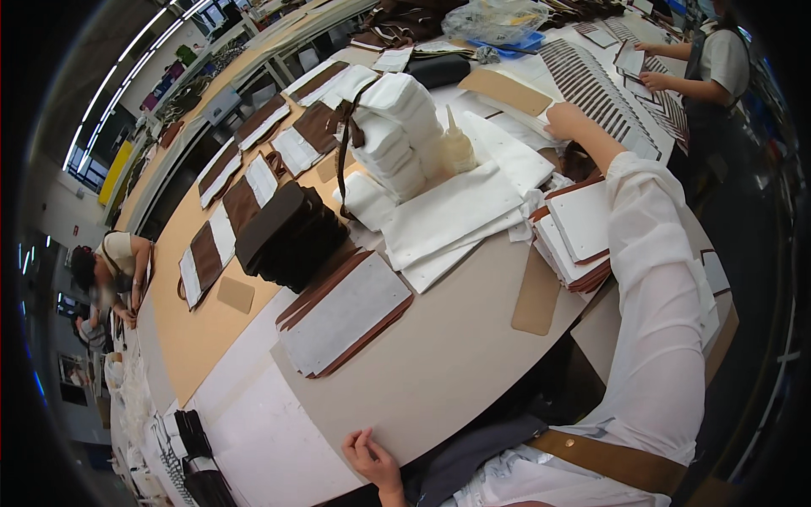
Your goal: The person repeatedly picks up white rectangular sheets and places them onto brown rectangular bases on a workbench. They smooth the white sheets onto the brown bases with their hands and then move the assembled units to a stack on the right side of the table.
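My left hand (372, 460) is at the table's near edge, empty, with its fingers loosely bent and apart. Stretched far to the right, my right hand (568, 123) is at the end of some white strips (515, 111), beside a tan card (507, 91). Its fingers are curled together, and what they hold, if anything, is hidden. In front of me lies a stack of brown leather panels with a pale grey top piece (345, 314). Below my right arm sits another pile of white-faced brown panels (579, 224).
Large white sheets (465, 211) lie mid-table beside stacked white padding (389, 127) and a glue bottle (458, 145). Black folded pieces (291, 235) stand to the left. Brown-and-white panels (224, 228) line the far left. Co-workers stand at left (118, 266) and far right (714, 68).
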Available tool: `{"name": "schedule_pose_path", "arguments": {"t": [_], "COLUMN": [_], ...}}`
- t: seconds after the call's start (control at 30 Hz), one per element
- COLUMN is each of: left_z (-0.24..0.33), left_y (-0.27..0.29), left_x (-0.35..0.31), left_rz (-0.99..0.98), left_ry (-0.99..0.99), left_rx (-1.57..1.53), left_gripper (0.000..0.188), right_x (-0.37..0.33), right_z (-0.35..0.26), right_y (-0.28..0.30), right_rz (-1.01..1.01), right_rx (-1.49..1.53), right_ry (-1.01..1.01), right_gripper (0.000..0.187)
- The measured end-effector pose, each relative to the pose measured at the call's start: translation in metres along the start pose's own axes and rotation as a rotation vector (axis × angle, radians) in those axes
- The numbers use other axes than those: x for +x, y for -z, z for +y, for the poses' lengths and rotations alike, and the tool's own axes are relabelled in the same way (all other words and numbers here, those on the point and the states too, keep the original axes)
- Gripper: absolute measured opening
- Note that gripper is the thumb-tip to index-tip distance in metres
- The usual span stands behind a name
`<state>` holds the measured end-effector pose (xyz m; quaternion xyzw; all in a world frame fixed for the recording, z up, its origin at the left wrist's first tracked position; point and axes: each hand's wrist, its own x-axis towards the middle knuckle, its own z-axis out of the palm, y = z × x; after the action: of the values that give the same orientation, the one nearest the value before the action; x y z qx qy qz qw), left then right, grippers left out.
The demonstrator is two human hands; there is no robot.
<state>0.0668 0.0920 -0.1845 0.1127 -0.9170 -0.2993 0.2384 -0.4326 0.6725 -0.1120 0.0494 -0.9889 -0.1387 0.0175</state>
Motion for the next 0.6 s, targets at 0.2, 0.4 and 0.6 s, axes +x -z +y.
{"name": "schedule_pose_path", "arguments": {"t": [0.2, 0.4, 0.6], "left_z": [0.007, 0.005, 0.006], "left_y": [0.002, 0.001, 0.002], "left_x": [-0.001, -0.002, -0.001], "left_rz": [0.008, -0.008, 0.014], "left_ry": [0.033, 0.08, 0.056], "left_rx": [0.006, -0.014, 0.018], "left_gripper": [0.022, 0.022, 0.029], "right_x": [-0.006, 0.001, 0.008], "right_z": [-0.012, -0.021, -0.041], "right_y": [0.013, 0.01, -0.002], "right_rz": [-0.01, -0.047, -0.017], "right_rx": [-0.022, -0.038, -0.086], "right_ry": [0.015, -0.046, -0.07], "right_gripper": [0.036, 0.025, 0.017]}}
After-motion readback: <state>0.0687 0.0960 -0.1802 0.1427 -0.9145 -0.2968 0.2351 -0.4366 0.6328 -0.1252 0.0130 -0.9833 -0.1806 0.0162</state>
